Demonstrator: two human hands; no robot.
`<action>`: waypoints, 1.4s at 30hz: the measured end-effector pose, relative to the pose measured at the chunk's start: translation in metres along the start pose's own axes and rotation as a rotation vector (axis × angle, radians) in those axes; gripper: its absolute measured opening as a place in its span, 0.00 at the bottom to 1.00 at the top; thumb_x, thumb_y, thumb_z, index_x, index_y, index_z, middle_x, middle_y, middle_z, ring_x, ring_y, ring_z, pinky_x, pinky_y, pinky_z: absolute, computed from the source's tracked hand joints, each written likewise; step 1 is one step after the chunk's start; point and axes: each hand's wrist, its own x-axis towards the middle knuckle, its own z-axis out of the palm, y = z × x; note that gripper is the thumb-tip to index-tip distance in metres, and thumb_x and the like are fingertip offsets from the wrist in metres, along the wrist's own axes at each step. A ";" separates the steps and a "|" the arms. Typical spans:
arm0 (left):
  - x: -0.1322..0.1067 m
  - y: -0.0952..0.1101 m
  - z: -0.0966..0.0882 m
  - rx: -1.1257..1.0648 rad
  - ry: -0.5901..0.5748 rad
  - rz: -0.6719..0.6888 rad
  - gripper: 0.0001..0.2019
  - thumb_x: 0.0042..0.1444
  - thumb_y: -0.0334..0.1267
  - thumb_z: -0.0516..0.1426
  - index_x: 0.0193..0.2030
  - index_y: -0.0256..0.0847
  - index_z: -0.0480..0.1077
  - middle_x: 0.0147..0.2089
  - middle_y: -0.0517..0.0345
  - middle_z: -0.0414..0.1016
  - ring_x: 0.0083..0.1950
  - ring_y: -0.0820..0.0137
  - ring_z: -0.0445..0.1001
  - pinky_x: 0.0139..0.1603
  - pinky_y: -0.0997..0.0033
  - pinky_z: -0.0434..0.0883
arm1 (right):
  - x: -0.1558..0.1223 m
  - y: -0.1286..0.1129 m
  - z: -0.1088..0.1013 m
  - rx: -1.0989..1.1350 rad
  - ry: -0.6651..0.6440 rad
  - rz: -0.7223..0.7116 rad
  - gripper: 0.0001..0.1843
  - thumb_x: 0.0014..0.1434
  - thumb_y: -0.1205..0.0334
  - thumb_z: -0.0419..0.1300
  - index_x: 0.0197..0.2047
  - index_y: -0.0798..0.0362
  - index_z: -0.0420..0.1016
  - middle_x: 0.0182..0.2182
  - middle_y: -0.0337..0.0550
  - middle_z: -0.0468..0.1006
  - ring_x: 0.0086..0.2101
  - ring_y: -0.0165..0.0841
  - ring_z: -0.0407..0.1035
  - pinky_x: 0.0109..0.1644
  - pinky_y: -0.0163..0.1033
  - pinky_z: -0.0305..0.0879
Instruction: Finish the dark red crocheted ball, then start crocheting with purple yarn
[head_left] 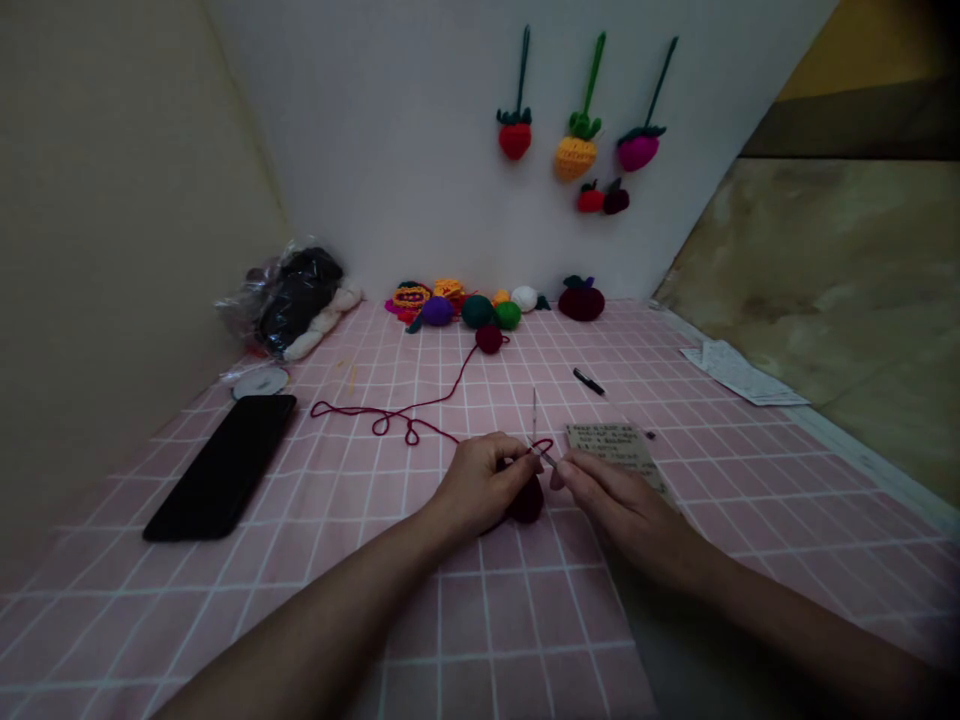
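My left hand [484, 482] is closed on a dark red crochet piece [527, 500], which hangs below its fingers and is partly hidden by them. In my right hand [622, 505] is a thin crochet hook [549, 460], pinched between thumb and fingers, its tip end close to the left fingertips. A loop of dark red yarn [545, 443] stands up by the hook. From the left hand the yarn strand [427, 428] runs in loose curls across the cloth, then back to a dark red yarn ball [489, 339].
A black phone [223, 468] lies at left, near a plastic bag [296, 300]. Yarn balls [477, 311] and crocheted pieces line the wall. A pen [588, 381], a handwritten cardboard note [611, 450] and papers [739, 372] lie at right. Crocheted fruits [576, 158] hang above.
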 end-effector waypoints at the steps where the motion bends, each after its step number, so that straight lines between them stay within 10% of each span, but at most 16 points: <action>1: 0.000 0.000 0.000 -0.002 -0.009 -0.001 0.14 0.60 0.43 0.53 0.29 0.39 0.75 0.31 0.55 0.76 0.33 0.69 0.74 0.37 0.71 0.68 | 0.000 -0.001 0.000 -0.002 0.002 -0.007 0.18 0.69 0.48 0.44 0.37 0.49 0.68 0.36 0.42 0.73 0.40 0.38 0.67 0.45 0.44 0.58; 13: 0.000 0.006 -0.006 0.122 -0.047 0.103 0.18 0.61 0.42 0.52 0.22 0.39 0.71 0.27 0.58 0.71 0.32 0.70 0.70 0.37 0.70 0.65 | 0.000 -0.011 -0.005 0.097 0.044 -0.043 0.18 0.68 0.52 0.49 0.29 0.50 0.65 0.26 0.38 0.65 0.30 0.33 0.62 0.36 0.39 0.56; 20: 0.002 0.003 -0.002 -0.132 -0.012 -0.075 0.15 0.56 0.46 0.56 0.26 0.38 0.73 0.24 0.61 0.67 0.28 0.73 0.64 0.29 0.73 0.59 | 0.006 -0.015 -0.013 0.417 0.090 0.136 0.20 0.65 0.43 0.49 0.33 0.49 0.69 0.17 0.31 0.51 0.18 0.27 0.47 0.21 0.35 0.42; 27: 0.000 0.008 -0.004 -0.291 -0.024 -0.153 0.16 0.57 0.47 0.54 0.31 0.35 0.73 0.24 0.62 0.66 0.25 0.76 0.62 0.27 0.75 0.58 | 0.019 0.013 0.008 0.389 0.087 0.047 0.15 0.54 0.50 0.66 0.40 0.48 0.71 0.34 0.38 0.73 0.35 0.33 0.68 0.38 0.38 0.62; 42: 0.000 0.006 -0.017 0.025 -0.061 -0.107 0.10 0.57 0.35 0.49 0.38 0.40 0.71 0.36 0.58 0.74 0.32 0.71 0.69 0.33 0.73 0.64 | 0.013 0.011 -0.003 0.176 -0.044 0.094 0.08 0.61 0.57 0.57 0.39 0.50 0.74 0.28 0.38 0.73 0.31 0.33 0.65 0.35 0.38 0.59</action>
